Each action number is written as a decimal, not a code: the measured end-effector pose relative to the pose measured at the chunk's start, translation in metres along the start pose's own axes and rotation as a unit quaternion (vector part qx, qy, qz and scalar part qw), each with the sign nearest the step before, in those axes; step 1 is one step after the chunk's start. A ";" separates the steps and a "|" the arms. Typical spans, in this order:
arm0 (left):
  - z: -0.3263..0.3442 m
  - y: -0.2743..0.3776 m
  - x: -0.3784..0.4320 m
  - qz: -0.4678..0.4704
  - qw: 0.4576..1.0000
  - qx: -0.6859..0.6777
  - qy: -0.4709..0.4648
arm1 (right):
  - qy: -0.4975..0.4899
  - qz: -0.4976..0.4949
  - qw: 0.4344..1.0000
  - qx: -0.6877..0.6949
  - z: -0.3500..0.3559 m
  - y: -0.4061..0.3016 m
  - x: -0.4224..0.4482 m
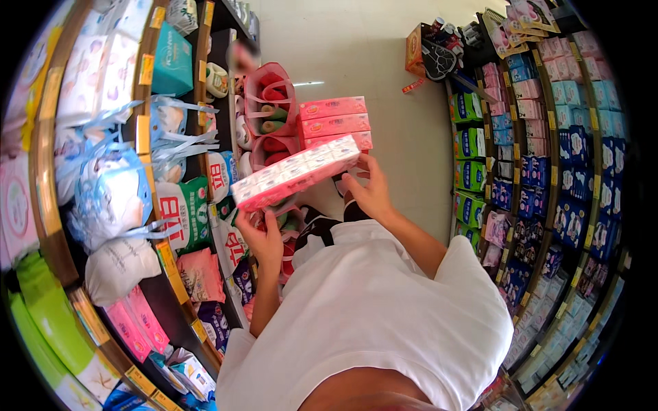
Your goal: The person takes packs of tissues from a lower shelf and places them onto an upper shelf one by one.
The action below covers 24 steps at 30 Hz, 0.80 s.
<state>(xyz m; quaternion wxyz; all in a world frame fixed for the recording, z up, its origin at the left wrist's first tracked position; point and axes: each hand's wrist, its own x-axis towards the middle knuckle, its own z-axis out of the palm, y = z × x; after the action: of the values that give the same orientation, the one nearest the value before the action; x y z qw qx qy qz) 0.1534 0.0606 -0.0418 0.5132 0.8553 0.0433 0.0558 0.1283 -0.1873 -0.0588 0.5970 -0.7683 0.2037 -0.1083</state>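
Between my hands I hold a long, wrapped tissue multipack (298,172), with white small packs showing on top and a pink side. My left hand (262,234) grips its lower left end. At the upper right end, my right hand (371,185) holds it with thumb and fingers. The pack is tilted, its right end farther from me. Just beyond it, a stack of pink packs (335,117) stands low in the aisle, partly hidden by the held pack. Beside that stack are pink bags (271,97) with bottles or similar items inside.
Shelves of bagged detergent (191,216), tissue packs (82,77) and blue-white bundles (110,190) line the left. Hygiene packs (469,174) fill the right shelves (547,169). A carton (414,50) and a black rack stand at the far right end. My feet are on the tiled floor (411,138).
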 end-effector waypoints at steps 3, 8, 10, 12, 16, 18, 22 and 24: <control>0.051 -0.011 0.027 -0.007 0.996 0.034 -0.085 | 0.022 0.066 0.998 -0.009 -0.018 0.040 0.024; 0.142 -0.068 0.084 -0.051 0.978 0.066 -0.190 | 0.080 0.064 0.986 -0.129 -0.041 0.140 0.069; 0.179 -0.118 0.102 -0.116 0.970 -0.015 -0.212 | 0.060 0.098 0.988 -0.102 -0.044 0.160 0.099; 0.215 -0.149 0.120 -0.160 0.966 0.024 -0.200 | 0.038 0.135 0.987 -0.080 -0.046 0.179 0.129; 0.274 -0.100 0.165 -0.198 0.950 0.106 -0.218 | 0.017 0.222 0.969 -0.104 -0.041 0.238 0.179; 0.292 -0.113 0.178 -0.246 0.941 0.084 -0.217 | 0.011 0.226 0.966 -0.123 -0.035 0.254 0.201; 0.319 -0.155 0.197 -0.210 0.952 0.108 -0.194 | 0.008 0.253 0.961 -0.108 -0.028 0.273 0.235; 0.327 -0.163 0.202 -0.232 0.945 0.118 -0.196 | 0.015 0.257 0.961 -0.102 -0.026 0.285 0.244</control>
<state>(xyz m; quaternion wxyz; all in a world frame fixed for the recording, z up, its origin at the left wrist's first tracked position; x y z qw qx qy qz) 0.3961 -0.1221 -0.3278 0.4054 0.8702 0.1451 -0.2394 0.2834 -0.3758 -0.3446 0.5196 -0.7454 0.4134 0.0587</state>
